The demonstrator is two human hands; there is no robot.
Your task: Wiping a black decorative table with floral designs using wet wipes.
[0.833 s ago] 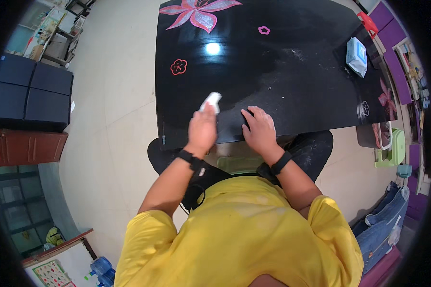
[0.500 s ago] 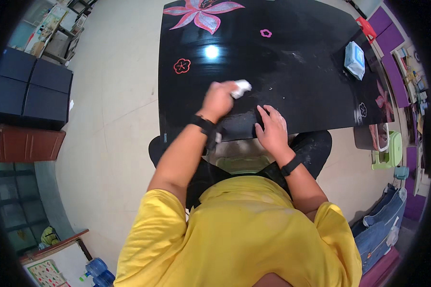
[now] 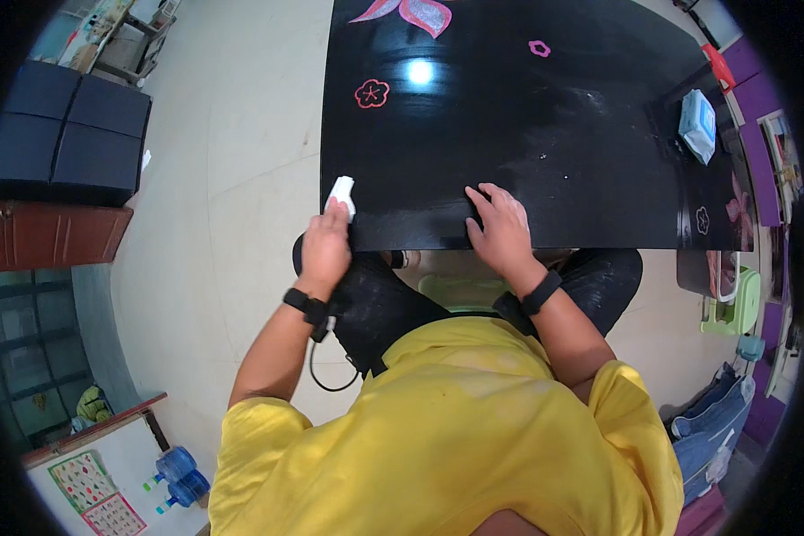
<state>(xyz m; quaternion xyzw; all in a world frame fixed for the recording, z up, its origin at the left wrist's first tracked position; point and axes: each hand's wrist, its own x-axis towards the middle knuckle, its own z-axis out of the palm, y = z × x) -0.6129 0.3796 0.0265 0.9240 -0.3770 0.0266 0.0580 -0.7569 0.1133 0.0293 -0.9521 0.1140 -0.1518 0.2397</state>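
Observation:
My left hand [image 3: 327, 250] is closed on a crumpled white wipe [image 3: 342, 195] at the near left corner of a glossy black table [image 3: 438, 170]. The wipe lies against the tabletop, its far end sticking out past my fingers. My right hand [image 3: 502, 225] rests on the table's near edge with its fingers spread and nothing in them. Faint streaks and a few small white specks mark the surface beyond that hand. A white and blue pack of wipes [image 3: 698, 127] lies at the table's right side.
Painted flowers, one a red outline [image 3: 372, 94], decorate the tabletop. Dark cabinets [image 3: 98, 134] stand to the left. Beyond the table's right near corner is a green stool [image 3: 732, 304] beside a bin [image 3: 701, 271]. Blue water jugs [image 3: 177, 473] lie lower left.
My left hand has swept the wipe from the middle of the near part leftward and nearer, to the table's left corner. My right hand stays by the near edge.

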